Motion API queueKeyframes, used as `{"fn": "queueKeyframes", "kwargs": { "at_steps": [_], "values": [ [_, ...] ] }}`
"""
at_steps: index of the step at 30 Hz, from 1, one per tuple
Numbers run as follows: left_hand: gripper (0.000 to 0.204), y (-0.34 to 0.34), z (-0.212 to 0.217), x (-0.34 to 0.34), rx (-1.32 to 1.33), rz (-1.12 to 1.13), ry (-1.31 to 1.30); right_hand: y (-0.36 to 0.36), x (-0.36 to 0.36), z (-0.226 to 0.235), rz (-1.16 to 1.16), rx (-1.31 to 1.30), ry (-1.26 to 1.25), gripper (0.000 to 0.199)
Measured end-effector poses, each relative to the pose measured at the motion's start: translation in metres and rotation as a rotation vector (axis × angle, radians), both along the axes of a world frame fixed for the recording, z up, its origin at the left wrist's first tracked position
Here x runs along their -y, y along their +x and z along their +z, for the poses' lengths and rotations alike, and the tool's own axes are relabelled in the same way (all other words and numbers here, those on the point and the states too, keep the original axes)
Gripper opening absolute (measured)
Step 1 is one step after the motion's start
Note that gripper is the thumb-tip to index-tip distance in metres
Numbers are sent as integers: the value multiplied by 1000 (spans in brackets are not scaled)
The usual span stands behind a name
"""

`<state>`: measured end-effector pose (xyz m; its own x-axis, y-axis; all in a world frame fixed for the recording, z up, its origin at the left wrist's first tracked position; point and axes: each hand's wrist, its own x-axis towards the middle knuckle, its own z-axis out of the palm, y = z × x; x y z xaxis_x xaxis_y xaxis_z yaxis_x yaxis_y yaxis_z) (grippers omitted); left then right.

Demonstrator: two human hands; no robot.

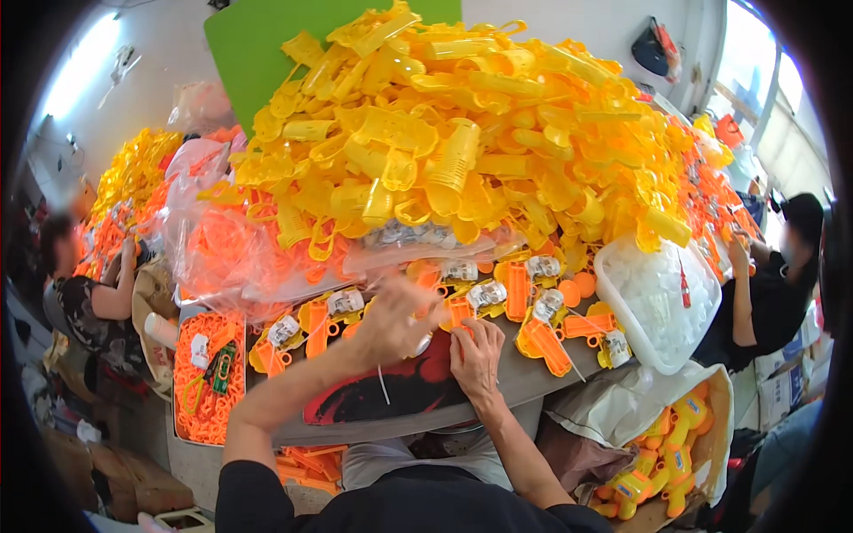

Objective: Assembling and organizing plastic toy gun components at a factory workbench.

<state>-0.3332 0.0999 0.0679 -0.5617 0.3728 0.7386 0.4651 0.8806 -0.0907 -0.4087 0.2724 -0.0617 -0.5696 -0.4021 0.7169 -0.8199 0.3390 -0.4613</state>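
Note:
Smeared by motion, my left hand hangs over the middle of the workbench, and whatever its fingers hold cannot be made out. Just to its right, my right hand has its fingers bent and closed at the near end of an orange plastic part. Around both hands lie several part-built toy assemblies, each with a yellow shell, an orange piece and a clear-and-white mechanism; one assembly is right of my right hand, another left of my left hand. Thin white tubes stick out from some. A red-and-black mat lies below.
A high heap of yellow plastic shells rises behind the bench. A white tub of translucent parts stands right, above a sack of yellow-orange toys. A tray of orange parts holds scissors at left. Other people work at both sides.

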Motion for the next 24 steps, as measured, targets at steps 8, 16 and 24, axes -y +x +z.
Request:
{"fn": "queueKeyframes", "kwargs": {
  "at_steps": [8, 16, 24],
  "values": [
    [29, 99, -76, -48, 271, 139, 205, -4, -4, 6, -5, 0, -91, 16],
    [32, 140, -127, -56, 167, 802, 801, -1, -10, 20, 47, 28, -231, 19],
    [34, 141, -125, -58, 236, 734, 833, -62, -47, 78, -69, 54, -319, 22]
  ]
}}
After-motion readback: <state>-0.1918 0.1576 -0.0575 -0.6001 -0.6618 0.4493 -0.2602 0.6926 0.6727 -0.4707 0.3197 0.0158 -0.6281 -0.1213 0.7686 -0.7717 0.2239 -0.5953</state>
